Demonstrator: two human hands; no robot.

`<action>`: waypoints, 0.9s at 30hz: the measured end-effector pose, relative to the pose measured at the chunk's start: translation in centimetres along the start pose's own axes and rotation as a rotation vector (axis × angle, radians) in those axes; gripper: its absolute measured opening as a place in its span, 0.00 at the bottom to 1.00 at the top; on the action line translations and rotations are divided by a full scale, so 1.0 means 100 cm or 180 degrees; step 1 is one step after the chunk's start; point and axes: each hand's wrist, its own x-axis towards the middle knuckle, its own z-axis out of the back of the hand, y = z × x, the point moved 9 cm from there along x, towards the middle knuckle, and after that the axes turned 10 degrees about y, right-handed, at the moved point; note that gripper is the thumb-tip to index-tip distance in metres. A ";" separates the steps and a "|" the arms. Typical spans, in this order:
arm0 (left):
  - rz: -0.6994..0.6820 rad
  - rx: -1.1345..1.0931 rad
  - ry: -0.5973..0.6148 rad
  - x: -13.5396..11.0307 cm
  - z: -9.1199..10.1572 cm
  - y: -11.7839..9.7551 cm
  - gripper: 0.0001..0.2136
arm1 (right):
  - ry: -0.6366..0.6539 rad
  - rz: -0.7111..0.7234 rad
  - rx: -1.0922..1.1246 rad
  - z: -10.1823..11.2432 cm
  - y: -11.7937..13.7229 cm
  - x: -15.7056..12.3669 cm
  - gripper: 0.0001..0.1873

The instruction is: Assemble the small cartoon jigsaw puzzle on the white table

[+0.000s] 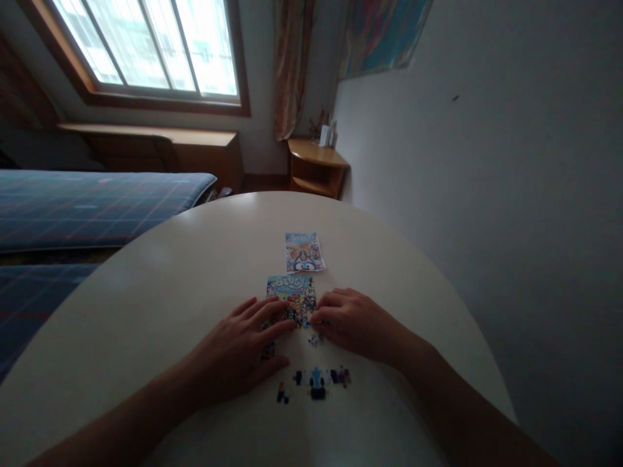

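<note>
My left hand (253,334) lies open over the left part of a colourful leaflet marked "Bluey" (292,283), its fingers spread and pointing right. At the leaflet's right edge, my right hand (348,319) has its fingers curled together; whether something small is between the fingertips is hidden. Just below those fingertips are small pale pieces (315,340). Nearer me lies a group of small building-block pieces in blue, white and black (317,379). A few orange and black pieces (282,392) sit left of that group, below my left thumb.
A printed packet (304,251) lies flat beyond the leaflet on the round white table (209,253). A plaid mattress (97,201) stands left of the table. The wall (487,194) runs along the right, with a wooden corner shelf (316,154) behind.
</note>
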 end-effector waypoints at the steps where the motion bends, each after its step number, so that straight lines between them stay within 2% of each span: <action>1: -0.0009 -0.0007 -0.0011 0.000 0.000 0.000 0.20 | 0.0012 -0.0002 -0.0008 -0.001 -0.001 0.000 0.06; 20: -0.0155 0.0123 0.0109 -0.003 -0.005 0.004 0.21 | -0.0058 0.0061 -0.0012 -0.002 -0.001 0.000 0.06; 27: -0.0150 0.0073 0.0149 -0.003 -0.004 0.005 0.19 | -0.0061 0.0015 -0.0007 -0.004 -0.004 0.000 0.07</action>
